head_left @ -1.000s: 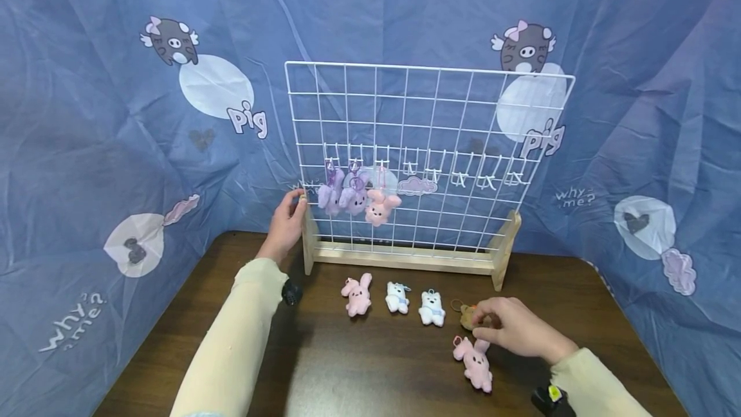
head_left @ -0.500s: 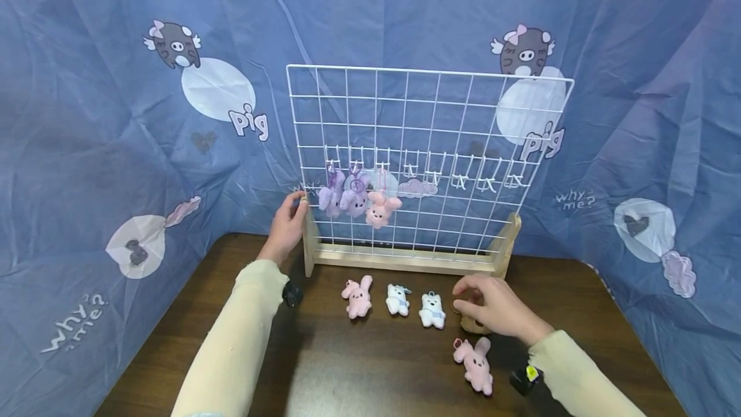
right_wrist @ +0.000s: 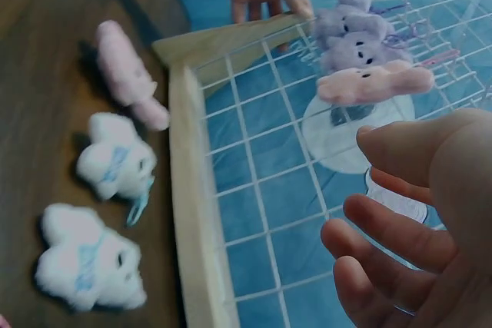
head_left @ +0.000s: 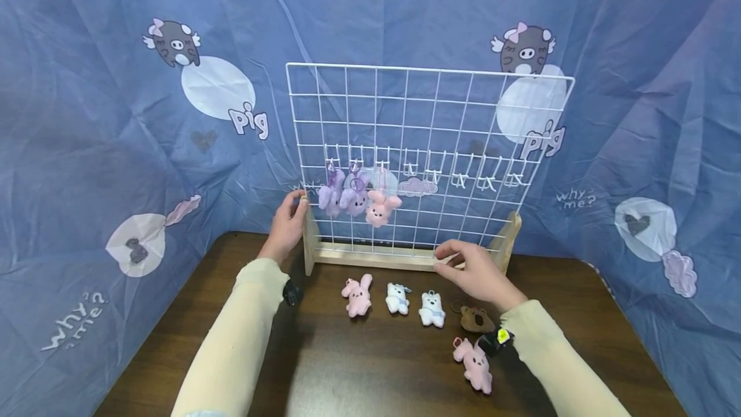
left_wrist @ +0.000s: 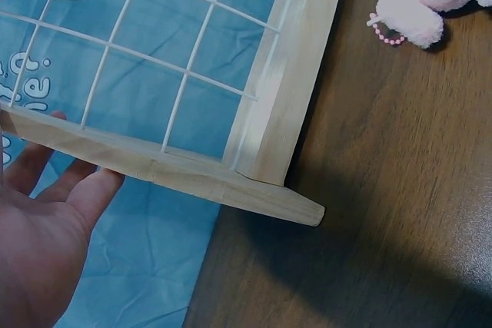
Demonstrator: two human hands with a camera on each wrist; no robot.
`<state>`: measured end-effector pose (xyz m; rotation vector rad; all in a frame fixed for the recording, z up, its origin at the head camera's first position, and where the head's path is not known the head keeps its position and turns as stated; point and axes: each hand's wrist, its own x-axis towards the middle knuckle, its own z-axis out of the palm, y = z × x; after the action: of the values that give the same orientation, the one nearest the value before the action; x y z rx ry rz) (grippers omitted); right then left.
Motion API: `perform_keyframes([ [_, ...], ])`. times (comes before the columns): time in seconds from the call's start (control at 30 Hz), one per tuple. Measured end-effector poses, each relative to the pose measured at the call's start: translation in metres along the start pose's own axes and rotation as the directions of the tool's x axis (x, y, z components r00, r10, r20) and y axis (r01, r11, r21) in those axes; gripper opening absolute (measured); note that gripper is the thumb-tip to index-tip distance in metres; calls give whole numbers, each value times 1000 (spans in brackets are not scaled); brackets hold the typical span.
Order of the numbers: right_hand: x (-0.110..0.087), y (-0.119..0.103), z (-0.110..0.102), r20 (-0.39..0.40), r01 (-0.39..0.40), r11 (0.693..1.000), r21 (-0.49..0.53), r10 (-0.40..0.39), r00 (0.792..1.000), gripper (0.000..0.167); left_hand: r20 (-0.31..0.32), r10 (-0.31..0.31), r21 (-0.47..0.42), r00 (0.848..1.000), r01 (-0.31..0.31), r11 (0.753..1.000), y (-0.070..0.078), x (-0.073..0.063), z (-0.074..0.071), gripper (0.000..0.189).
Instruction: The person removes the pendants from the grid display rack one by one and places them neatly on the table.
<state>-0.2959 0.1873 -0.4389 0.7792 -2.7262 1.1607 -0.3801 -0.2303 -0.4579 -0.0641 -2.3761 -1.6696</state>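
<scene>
My left hand [head_left: 287,224] grips the left wooden side of a white wire grid rack [head_left: 376,257], fingers behind the wood in the left wrist view. My right hand [head_left: 476,273] hovers before the rack's lower right, thumb and fingers apart and slightly bent, holding nothing. From hooks at the rack's left hang two purple plush keychains [head_left: 355,201] and a pink plush keychain [head_left: 379,210]. Below the rack lie a pink bunny keychain [head_left: 359,298], two white bear keychains [head_left: 431,310] and a brown plush keychain [head_left: 477,320]. Nearer me lies another pink bunny keychain [head_left: 478,369].
Several bare white hooks [head_left: 459,179] line the rack to the right of the hung keychains. The rack stands at the back of a dark wooden table [head_left: 359,372]. Behind it hangs a blue printed cloth [head_left: 405,11].
My right hand has moved from over the brown keychain, left and up toward the rack, with nothing in it. The brown keychain is uncovered. My left hand stays at the rack's side.
</scene>
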Motion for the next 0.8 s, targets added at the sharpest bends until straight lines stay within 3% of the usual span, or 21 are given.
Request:
perform_keyframes([
  [0.37, 34, -26, -6, -88, -43, 998, 46, 47, 995, 41, -6, 9, 11, 1000, -9, 1000, 0, 2, 0, 43],
  [0.8, 64, -33, 10, -103, -76, 969, 234, 102, 989, 62, 7, 2, 25, 1000, -2, 1000, -3, 1, 0, 46],
])
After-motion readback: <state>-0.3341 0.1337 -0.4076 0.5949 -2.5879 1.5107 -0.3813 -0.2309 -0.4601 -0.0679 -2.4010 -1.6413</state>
